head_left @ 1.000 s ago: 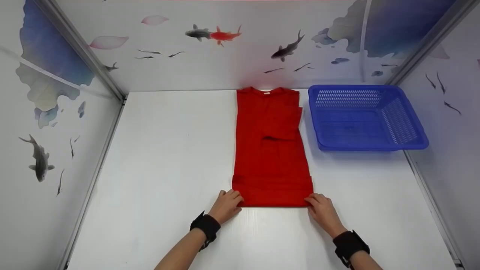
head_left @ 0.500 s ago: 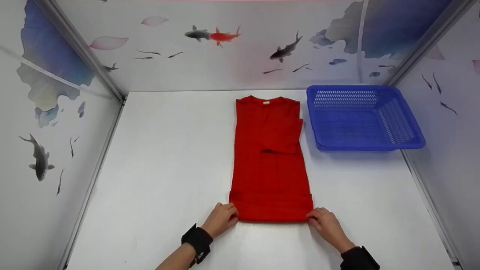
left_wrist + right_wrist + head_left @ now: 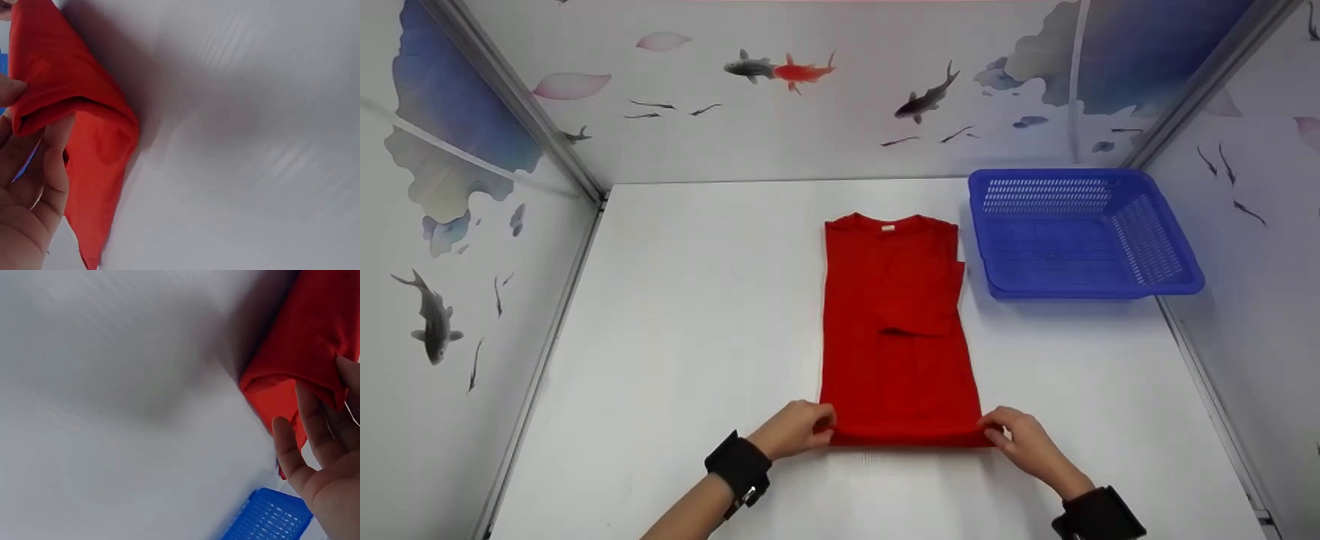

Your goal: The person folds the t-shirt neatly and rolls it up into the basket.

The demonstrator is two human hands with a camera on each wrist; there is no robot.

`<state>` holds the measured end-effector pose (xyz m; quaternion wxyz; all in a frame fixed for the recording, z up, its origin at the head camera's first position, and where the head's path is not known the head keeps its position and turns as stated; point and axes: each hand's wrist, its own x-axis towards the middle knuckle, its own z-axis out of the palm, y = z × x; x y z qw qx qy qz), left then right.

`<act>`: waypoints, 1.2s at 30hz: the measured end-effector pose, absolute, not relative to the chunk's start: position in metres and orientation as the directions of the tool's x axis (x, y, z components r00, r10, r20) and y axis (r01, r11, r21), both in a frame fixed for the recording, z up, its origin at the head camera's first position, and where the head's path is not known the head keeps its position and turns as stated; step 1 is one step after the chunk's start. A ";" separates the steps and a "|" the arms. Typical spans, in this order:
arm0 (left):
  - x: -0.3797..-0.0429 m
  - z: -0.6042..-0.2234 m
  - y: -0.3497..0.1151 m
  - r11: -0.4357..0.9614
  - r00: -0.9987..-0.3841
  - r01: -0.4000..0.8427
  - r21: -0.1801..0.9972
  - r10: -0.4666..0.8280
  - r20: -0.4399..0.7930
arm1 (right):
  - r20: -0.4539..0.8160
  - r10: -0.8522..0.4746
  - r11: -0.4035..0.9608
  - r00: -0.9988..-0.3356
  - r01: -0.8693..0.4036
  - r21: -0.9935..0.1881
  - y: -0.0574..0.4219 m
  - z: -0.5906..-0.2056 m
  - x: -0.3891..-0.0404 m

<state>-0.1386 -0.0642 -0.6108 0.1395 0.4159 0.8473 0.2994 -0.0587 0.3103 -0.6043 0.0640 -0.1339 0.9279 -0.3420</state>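
A red shirt (image 3: 896, 322) lies on the white table, its sides folded in and its neckline with a small white label facing away from me. One short sleeve lies across its front. At the near left corner my left hand (image 3: 795, 429) pinches the folded hem between thumb and fingers, as the left wrist view shows on the raised red cloth (image 3: 67, 73). My right hand (image 3: 1024, 441) pinches the opposite near corner, and in the right wrist view the lifted fold (image 3: 304, 343) hangs over its fingers. The hem edge is raised off the layer beneath.
A blue plastic basket (image 3: 1054, 292) with perforated walls stands at the back right, beside the shirt's collar end. White panels (image 3: 810, 142) printed with fish and leaves enclose the table on the left, back and right. Both wrists wear black bands (image 3: 739, 469).
The shirt has slid toward me, its collar now farther from the back wall. Both hands came nearer with it, and the folded hem band has since been lifted at its corners.
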 end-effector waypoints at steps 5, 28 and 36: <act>-0.166 -0.602 -0.061 0.511 -0.674 0.595 0.621 0.738 0.038 | 0.114 -0.229 0.725 -0.967 -0.247 -0.643 0.309 -0.599 -0.090; -0.204 -0.666 -0.027 0.777 -0.888 0.456 0.433 0.433 0.158 | 0.117 -0.001 0.800 -0.993 -0.070 -0.596 0.289 -0.661 -0.159; -0.189 -0.666 -0.034 0.769 -0.857 0.510 0.386 0.411 0.311 | 0.256 -0.037 0.850 -0.966 -0.164 -0.500 0.291 -0.656 -0.136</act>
